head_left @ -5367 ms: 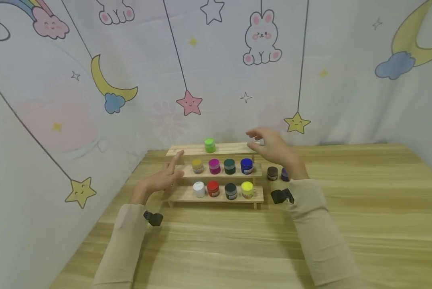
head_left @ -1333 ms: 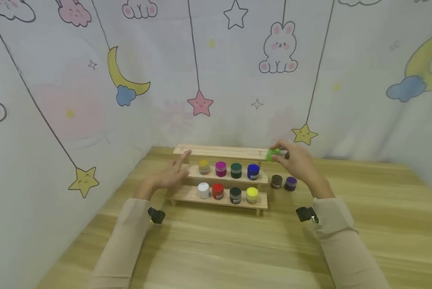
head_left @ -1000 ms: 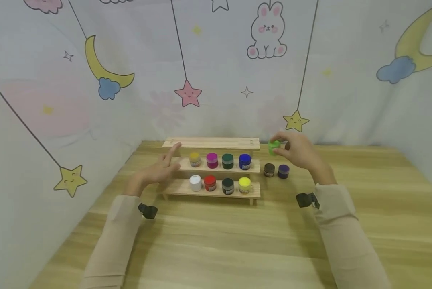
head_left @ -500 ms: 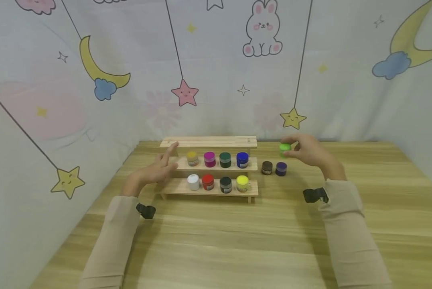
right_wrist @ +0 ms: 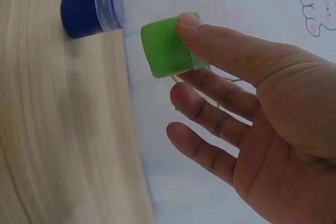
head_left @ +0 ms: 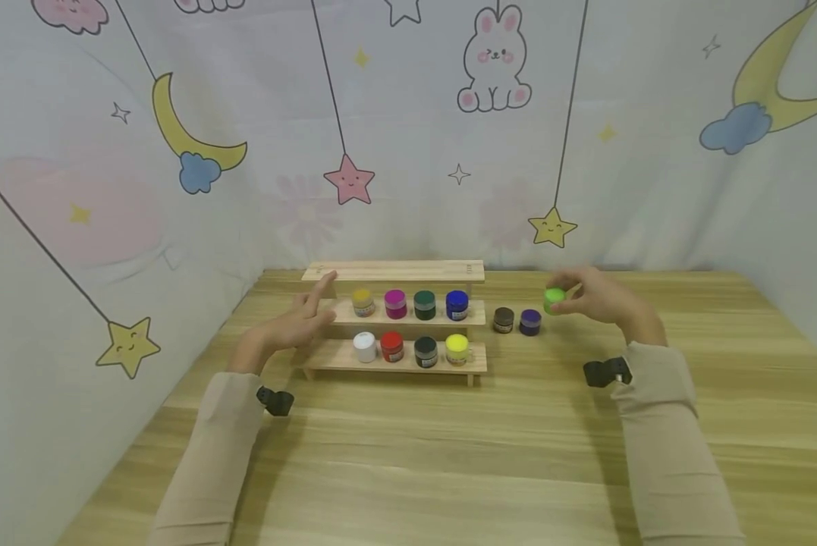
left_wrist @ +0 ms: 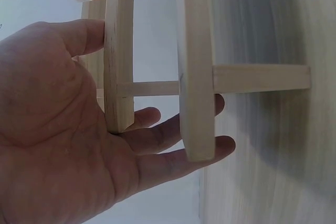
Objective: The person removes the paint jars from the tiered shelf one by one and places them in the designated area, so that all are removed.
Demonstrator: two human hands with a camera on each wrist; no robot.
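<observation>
A right hand [head_left: 602, 298] pinches a green paint jar [head_left: 554, 298] beside a purple jar [head_left: 529, 322] that lowering too close could knock, while the loosely spread left hand [head_left: 287, 327] touches a tiered wooden rack [head_left: 393, 271].

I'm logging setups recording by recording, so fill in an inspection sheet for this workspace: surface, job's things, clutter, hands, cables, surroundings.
Surface: wood-grain table.
Job's things: three-tier wooden rack; ochre jar, magenta jar, dark green jar and blue jar on its middle shelf; white jar, red jar, black jar and yellow jar on the lowest; brown jar and purple jar on the table to its right; light green jar, held.
Clutter: nothing seen.
Hands: left hand touches the rack's left end; right hand pinches the light green jar.
Cables: nothing seen.
Surroundings: backdrop printed with moons, stars and a rabbit.
</observation>
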